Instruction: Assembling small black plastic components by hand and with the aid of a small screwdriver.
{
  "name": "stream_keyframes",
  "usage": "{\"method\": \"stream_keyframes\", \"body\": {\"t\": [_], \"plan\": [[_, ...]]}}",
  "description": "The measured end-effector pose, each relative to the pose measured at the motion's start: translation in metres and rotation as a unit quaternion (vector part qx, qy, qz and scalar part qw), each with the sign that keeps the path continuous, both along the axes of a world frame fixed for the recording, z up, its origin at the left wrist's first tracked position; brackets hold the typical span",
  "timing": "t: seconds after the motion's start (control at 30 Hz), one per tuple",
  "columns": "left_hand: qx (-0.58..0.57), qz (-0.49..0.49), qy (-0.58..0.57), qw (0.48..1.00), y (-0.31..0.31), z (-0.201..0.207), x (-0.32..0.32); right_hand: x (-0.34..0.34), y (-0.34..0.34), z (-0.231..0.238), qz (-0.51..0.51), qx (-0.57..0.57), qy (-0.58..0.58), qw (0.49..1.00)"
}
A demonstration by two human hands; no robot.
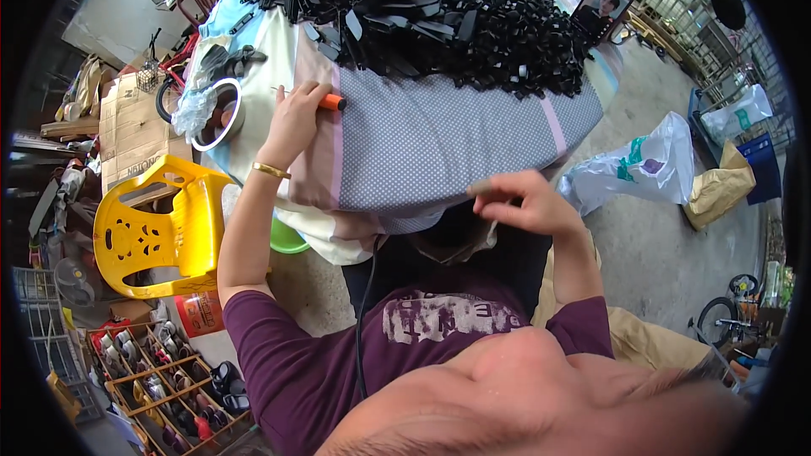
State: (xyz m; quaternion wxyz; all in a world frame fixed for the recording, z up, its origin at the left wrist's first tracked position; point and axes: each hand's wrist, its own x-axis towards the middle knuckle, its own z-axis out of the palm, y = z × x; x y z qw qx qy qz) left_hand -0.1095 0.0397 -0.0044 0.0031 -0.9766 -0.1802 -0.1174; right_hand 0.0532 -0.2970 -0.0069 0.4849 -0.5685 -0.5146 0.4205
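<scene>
My left hand (293,122) rests at the table's left part, closed around a slim tool with an orange handle (333,102). A thin tip pokes out on the other side of the fingers; its kind is hidden by them. Over the table's near edge, my right hand (534,203) hovers with bent fingers apart and nothing visible in them; one fingertip looks greyish. Below it, a dark open bag or container (452,241) sits at my lap. A large heap of small black plastic-looking parts (422,17) covers the far side of the table.
A patterned cloth (439,143) covers the table. A white bowl (235,122) with clear plastic stands left, near a yellow chair (190,224). A phone (602,7) leans beside the heap. White plastic sacks (650,160) stand right. A dark cord (367,304) runs down my front.
</scene>
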Motion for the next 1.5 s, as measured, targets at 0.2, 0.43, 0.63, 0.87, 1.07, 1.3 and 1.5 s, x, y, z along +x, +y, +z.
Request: {"method": "stream_keyframes", "body": {"t": [0.2, 0.43, 0.63, 0.87, 1.07, 1.3, 1.5], "plan": [[0.107, -0.281, -0.12, 0.946, -0.079, 0.001, 0.03, 0.008, 0.046, -0.009, -0.161, 0.086, 0.051, 0.982], [0.089, -0.473, -0.235, 0.845, -0.152, -0.013, 0.094, 0.021, 0.042, -0.024, -0.205, 0.043, 0.337, 0.918], [0.005, -0.607, -0.173, 0.775, -0.168, -0.008, 0.138, 0.074, -0.014, -0.042, -0.359, 0.021, 0.203, 0.911], [0.068, -0.227, -0.208, 0.949, -0.11, -0.002, 0.179, 0.16, -0.028, -0.015, -0.504, -0.103, -0.2, 0.834], [0.067, -0.157, -0.138, 0.976, -0.061, -0.001, 0.175, 0.215, 0.003, -0.039, -0.454, -0.116, -0.521, 0.713], [0.035, -0.179, -0.101, 0.978, -0.056, 0.009, 0.159, 0.188, 0.011, -0.038, -0.46, -0.019, -0.564, 0.685], [-0.058, -0.22, -0.351, 0.908, -0.066, 0.014, 0.15, 0.193, 0.012, -0.037, -0.454, 0.004, -0.513, 0.729]]}}
